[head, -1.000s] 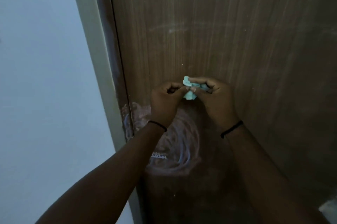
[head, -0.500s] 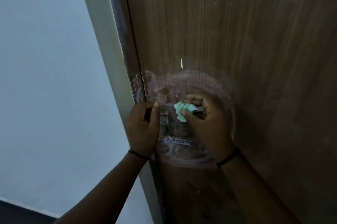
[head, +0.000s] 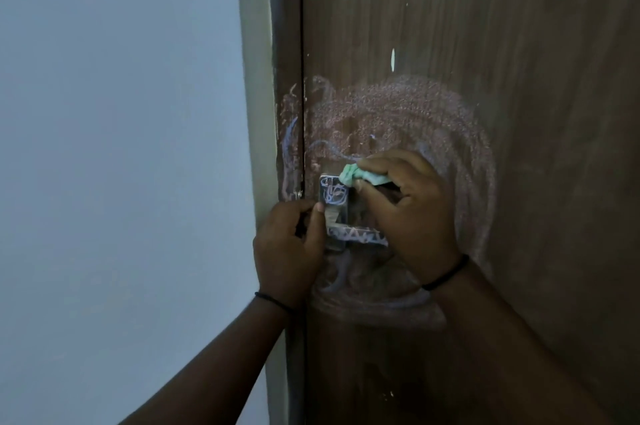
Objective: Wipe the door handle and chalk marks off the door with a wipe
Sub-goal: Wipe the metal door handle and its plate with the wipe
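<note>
Setting: a dim view is given of a brown wood-grain door (head: pixel 485 26), shut against a dark frame strip (head: pixel 285 43), with a pale wall (head: pixel 121 147) left of the frame.
Right hand: the right hand (head: pixel 412 213) is seen with fingers curled round a crumpled pale green wipe (head: pixel 360 178), which is pinched between thumb and fingers; the wipe's bunched end is pressed at the top right corner of the handle plate.
Left hand: the left hand (head: pixel 289 251) is held at the left edge of the handle plate, fingers curled, the thumb laid against the plate's side; what lies under the curled fingers cannot be told.
Wristbands: a thin dark band is worn on each wrist, below the handle.
Door handle: the metal door handle (head: pixel 337 213) is set close to the door's left edge, between the two hands; blue scribbles are drawn on its square plate, and the lever running right from it is marked with zigzag scrawl and partly hidden behind the right hand.
Chalk marks: pinkish chalk marks (head: pixel 398 106) are spread in a broad ring around the handle, thickest above it, with fainter swirls right of and below it.
Frame smears: bluish and pink smears are carried onto the frame strip just left of the handle.
Speck: a small pale streak (head: pixel 392 59) is seen well above the handle, over the ring.
</note>
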{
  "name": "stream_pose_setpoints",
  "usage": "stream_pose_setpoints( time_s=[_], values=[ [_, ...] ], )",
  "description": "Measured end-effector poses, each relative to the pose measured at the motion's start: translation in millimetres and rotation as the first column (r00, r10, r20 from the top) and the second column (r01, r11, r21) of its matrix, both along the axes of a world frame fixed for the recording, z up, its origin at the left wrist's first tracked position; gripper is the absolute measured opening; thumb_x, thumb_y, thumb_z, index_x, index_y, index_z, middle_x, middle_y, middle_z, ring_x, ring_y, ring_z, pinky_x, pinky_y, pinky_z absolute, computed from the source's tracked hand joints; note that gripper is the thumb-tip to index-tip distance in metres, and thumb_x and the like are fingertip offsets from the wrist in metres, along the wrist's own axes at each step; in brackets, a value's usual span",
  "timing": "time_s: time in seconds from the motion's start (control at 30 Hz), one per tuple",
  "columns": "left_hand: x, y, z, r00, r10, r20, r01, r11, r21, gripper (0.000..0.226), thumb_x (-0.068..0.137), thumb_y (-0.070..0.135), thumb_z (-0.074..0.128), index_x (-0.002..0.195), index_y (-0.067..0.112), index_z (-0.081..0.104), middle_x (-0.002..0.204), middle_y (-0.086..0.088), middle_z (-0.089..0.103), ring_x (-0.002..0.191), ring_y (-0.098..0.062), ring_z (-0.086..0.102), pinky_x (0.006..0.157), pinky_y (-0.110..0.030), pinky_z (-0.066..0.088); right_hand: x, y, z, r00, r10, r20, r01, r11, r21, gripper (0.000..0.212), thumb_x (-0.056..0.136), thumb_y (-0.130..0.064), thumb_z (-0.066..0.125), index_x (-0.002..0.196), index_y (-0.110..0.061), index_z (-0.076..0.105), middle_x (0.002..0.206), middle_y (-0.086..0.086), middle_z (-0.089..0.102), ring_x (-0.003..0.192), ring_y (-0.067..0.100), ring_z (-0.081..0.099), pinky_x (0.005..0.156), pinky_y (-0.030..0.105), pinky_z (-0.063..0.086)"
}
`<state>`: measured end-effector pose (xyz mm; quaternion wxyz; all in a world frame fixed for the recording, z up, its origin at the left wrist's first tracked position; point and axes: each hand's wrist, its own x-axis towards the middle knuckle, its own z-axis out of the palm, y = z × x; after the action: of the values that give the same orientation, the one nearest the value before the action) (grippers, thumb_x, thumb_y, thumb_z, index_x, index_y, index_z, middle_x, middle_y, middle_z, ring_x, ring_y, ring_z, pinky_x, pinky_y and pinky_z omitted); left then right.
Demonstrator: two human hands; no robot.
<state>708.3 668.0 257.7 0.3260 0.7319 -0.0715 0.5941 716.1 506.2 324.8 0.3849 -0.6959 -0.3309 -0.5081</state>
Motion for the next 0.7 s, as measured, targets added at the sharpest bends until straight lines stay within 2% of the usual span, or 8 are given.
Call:
stream_pose_setpoints(
  time_s=[0.07,0.17,0.23,0.33,0.4,0.47,0.57,0.7],
  values=[
    [-1.5,-1.1,-0.2,1.000,-0.020,-0.020,0.020,1.000,-0.010,0.009,0.090,0.027,0.063,0.089,0.019,0.068,0.080,0.008,0.064,0.070,0.000,0.052,0.061,-0.006,0.036,-5.4,0.0,-6.1,1.000,0.005,-0.012,-0.005,1.000,-0.016,0.026,0.081,-0.005,0.074,0.106,-0.010,0.071,0.106,0.003,0.064,0.097,0.009,0.059,0.087,0.015,0.048],
    [-7.4,-2.9,-4.6,0.996,-0.028,-0.079,0.023,0.998,-0.064,0.009,0.090,0.033,0.060,0.087,0.026,0.064,0.077,0.011,0.062,0.066,0.000,0.052,0.057,-0.007,0.036,-12.9,3.4,-11.9,0.998,-0.031,-0.046,0.030,0.999,-0.014,0.028,0.083,-0.006,0.072,0.110,-0.013,0.069,0.108,0.001,0.064,0.098,0.007,0.058,0.088,0.005,0.041],
    [-9.7,-4.0,-8.7,0.993,-0.037,-0.114,0.029,0.997,-0.071,0.011,0.091,0.036,0.058,0.090,0.029,0.065,0.078,0.012,0.064,0.069,0.000,0.053,0.058,-0.006,0.036,-14.9,7.8,-11.9,0.993,-0.075,-0.087,0.075,0.997,0.002,0.027,0.083,-0.009,0.072,0.110,-0.014,0.068,0.107,0.000,0.066,0.096,0.008,0.059,0.085,0.005,0.041],
    [-13.1,-4.4,-9.0,0.991,-0.068,-0.118,0.070,0.997,0.013,0.018,0.095,0.035,0.054,0.101,0.028,0.070,0.083,0.010,0.066,0.073,0.000,0.053,0.062,-0.010,0.038,-13.8,16.7,-7.3,0.986,-0.140,-0.090,0.135,0.989,-0.061,0.021,0.081,-0.006,0.072,0.101,-0.012,0.071,0.100,0.003,0.066,0.089,0.013,0.060,0.079,0.015,0.044],
    [-13.0,-3.5,-5.3,0.990,-0.083,-0.111,0.088,0.995,0.044,0.019,0.095,0.033,0.055,0.101,0.026,0.072,0.083,0.009,0.066,0.074,0.002,0.050,0.064,-0.004,0.033,-9.4,21.7,-0.5,0.984,-0.159,-0.075,0.150,0.982,-0.110,0.017,0.082,-0.005,0.070,0.097,-0.010,0.073,0.094,0.005,0.065,0.086,0.016,0.059,0.077,0.025,0.047],
    [-11.7,-0.8,-4.5,0.989,-0.105,-0.103,0.110,0.993,0.049,0.018,0.095,0.030,0.058,0.099,0.022,0.074,0.084,0.007,0.068,0.075,0.003,0.050,0.066,-0.003,0.033,-2.2,26.2,4.7,0.980,-0.194,-0.043,0.186,0.972,-0.147,0.013,0.083,-0.007,0.069,0.095,-0.010,0.073,0.091,0.006,0.066,0.086,0.020,0.060,0.076,0.028,0.048],
    [-9.3,2.5,-6.2,0.986,-0.157,-0.051,0.160,0.986,0.056,0.016,0.093,0.024,0.063,0.097,0.017,0.076,0.085,0.002,0.072,0.075,-0.003,0.059,0.068,-0.010,0.042,6.4,33.0,3.5,0.973,-0.231,0.020,0.230,0.950,-0.210,0.011,0.083,-0.006,0.070,0.093,-0.009,0.073,0.091,0.007,0.069,0.086,0.023,0.063,0.077,0.027,0.046],
    [-8.7,10.1,-4.3,0.976,-0.212,-0.040,0.215,0.972,0.098,0.015,0.089,0.018,0.066,0.098,0.011,0.077,0.089,-0.004,0.075,0.077,-0.013,0.067,0.071,-0.020,0.051,12.7,32.4,-3.9,0.968,-0.241,0.074,0.252,0.909,-0.331,0.007,0.078,-0.004,0.075,0.084,-0.006,0.074,0.083,0.009,0.070,0.078,0.028,0.064,0.072,0.038,0.055]
  ],
)
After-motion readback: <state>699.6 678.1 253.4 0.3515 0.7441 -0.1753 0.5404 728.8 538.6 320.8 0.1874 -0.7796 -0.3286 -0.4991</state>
